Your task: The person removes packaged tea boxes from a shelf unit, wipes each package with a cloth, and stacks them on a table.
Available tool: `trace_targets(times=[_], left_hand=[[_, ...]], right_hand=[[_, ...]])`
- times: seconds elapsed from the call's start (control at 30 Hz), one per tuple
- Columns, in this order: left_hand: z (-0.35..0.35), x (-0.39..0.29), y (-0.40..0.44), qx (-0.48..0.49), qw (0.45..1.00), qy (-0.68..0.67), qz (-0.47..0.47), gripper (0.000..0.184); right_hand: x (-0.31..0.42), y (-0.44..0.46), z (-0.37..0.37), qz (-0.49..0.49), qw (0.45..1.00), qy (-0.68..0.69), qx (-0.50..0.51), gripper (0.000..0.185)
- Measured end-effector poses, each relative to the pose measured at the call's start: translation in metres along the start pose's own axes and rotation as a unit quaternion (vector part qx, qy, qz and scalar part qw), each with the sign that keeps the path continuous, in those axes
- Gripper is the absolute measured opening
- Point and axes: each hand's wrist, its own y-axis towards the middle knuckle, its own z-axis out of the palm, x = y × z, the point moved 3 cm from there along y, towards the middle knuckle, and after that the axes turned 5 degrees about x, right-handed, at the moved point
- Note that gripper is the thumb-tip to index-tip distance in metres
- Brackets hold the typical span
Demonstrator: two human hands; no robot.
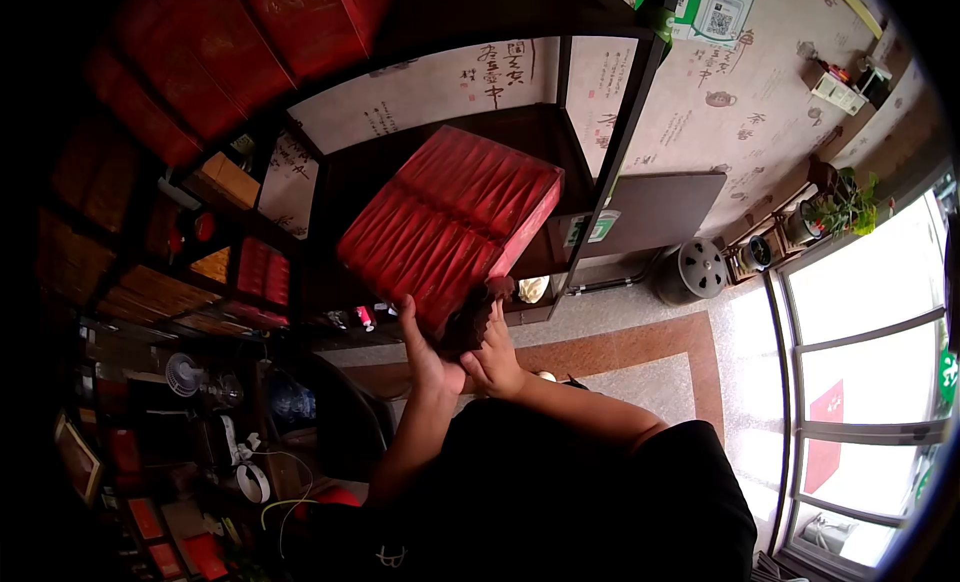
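Note:
A large red box [450, 227] with a ridged, pleated-looking top is held tilted in front of the shelf. My left hand [432, 362] grips its near left edge, thumb up along the side and the other fingers hidden. A bunched dark brown cloth [470, 322] lies against the box's near corner. My right hand [497, 360] is closed on that cloth, close beside my left hand; part of its fingers is covered by the cloth.
A dark wooden shelf [375, 162] stands just beyond the box, with more red boxes [220, 57] at upper left. A desk fan [185, 374] is at left. A round grey bin [690, 272], potted plants [850, 217] and glass doors [870, 382] are to the right.

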Motion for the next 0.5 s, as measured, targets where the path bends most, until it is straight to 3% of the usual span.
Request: trace_targets(times=[0.17,0.23,0.33,0.43,0.5], left_hand=[[-0.003,-0.003,-0.011,-0.027,0.998,0.050,0.030,0.071],[-0.021,-0.003,-0.012,-0.029,0.997,0.056,0.040,0.072],[-0.031,-0.001,-0.013,0.030,0.997,0.067,0.010,0.074],[-0.046,0.008,-0.011,0.015,0.999,0.045,0.004,0.074],[-0.047,0.011,-0.014,0.020,1.000,0.022,0.009,0.074]], right_hand=[[-0.031,0.058,-0.059,0.082,0.974,-0.011,-0.211,0.036],[-0.041,0.083,-0.100,0.118,0.961,-0.117,-0.222,0.025],[-0.022,0.112,-0.114,0.029,0.967,-0.254,-0.013,0.017],[0.003,0.119,-0.082,-0.080,0.964,-0.198,0.157,0.026],[0.020,0.127,-0.064,-0.138,0.944,-0.203,0.219,0.033]])
